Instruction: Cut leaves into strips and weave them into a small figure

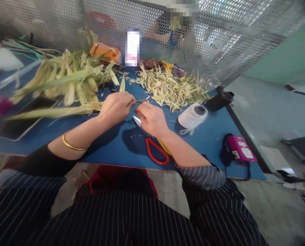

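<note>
Over the blue table, my left hand (118, 106) is closed, its fingertips pinching a thin greenish-brown plant strip (141, 100). Close beside it, my right hand (152, 118) is also closed, fingers curled just below the strip; what they hold is hidden. Under my right hand lie scissors with red handles (157, 153), the blades partly covered. A long pale-green stalk (62, 111) reaches left from behind my left hand. Further left is a heap of pale-green husk-like stalks (70, 77). To the right stands a cone of white thread (193, 116).
Shredded plant scraps (170, 89) are heaped at the back, near a lit phone (133, 46) and an orange packet (106, 53). A perforated metal screen (219, 41) rises behind. A black cylinder (219, 101) and purple box (241, 148) sit rightward; a dark flat panel (19, 124) lies left.
</note>
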Demonstrator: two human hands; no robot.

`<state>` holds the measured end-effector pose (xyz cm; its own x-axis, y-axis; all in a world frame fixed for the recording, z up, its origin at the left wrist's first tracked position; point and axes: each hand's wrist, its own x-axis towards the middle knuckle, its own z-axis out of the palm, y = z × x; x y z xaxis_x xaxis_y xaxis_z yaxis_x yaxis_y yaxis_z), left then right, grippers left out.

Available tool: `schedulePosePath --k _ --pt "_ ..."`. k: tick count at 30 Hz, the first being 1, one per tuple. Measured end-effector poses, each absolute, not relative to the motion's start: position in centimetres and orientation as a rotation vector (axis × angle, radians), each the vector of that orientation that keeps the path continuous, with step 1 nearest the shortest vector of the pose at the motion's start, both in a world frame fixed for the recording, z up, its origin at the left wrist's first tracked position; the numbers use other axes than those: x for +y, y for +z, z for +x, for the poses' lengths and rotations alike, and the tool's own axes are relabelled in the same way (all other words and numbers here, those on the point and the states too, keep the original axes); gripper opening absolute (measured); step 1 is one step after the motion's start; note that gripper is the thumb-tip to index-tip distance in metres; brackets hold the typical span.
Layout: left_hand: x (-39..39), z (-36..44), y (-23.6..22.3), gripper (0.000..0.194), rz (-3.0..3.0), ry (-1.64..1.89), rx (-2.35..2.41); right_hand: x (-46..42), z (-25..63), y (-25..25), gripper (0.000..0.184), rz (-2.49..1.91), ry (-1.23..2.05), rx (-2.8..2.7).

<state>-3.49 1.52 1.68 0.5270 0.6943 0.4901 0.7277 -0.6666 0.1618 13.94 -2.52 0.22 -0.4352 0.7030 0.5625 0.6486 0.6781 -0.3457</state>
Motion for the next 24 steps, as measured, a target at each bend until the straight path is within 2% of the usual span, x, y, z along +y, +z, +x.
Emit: schedulePosePath --k 2,4,7,10,12,15,20,22,24 --pt "1.3 -3.3 1.7 0.021 -2.813 -0.53 -1.064 -2.4 14.6 0.9 0.019 -1.07 0.009 -2.219" --pt "1.1 -3.3 2.2 0.021 -3.044 -0.418 -0.817 -1.7 15.7 1.4 0.018 -1.079 0.053 -2.209" --pt "1.0 -3.6 3.0 0.02 -3.281 -0.794 -0.701 -0.4 16.9 1.2 0.016 -1.058 0.322 -2.091" --pt "1.2 -3.7 3.2 0.021 -3.107 -1.243 -0.977 -0.1 16.5 0.2 0.013 -1.084 0.594 -1.904" --pt "1.3 -3.6 2.7 0.022 -2.918 -1.312 -1.165 -0.5 15.5 -0.4 0.012 -1.092 0.646 -1.868" --pt "1.4 -3.3 1.9 0.023 -2.757 -1.134 -1.278 -1.7 14.3 -0.3 0.013 -1.068 0.491 -1.94" --pt "0.8 -3.4 2.1 0.023 -2.848 -0.452 -1.095 -2.3 14.9 1.1 0.02 -1.119 0.158 -2.161" --pt "0.8 -3.6 2.6 0.023 -3.084 -0.361 -0.906 -1.7 15.7 1.2 0.017 -1.094 0.235 -2.22" --pt "0.9 -3.9 3.1 0.023 -3.321 -0.513 -0.812 -0.9 16.2 0.8 0.013 -1.026 0.484 -2.166"
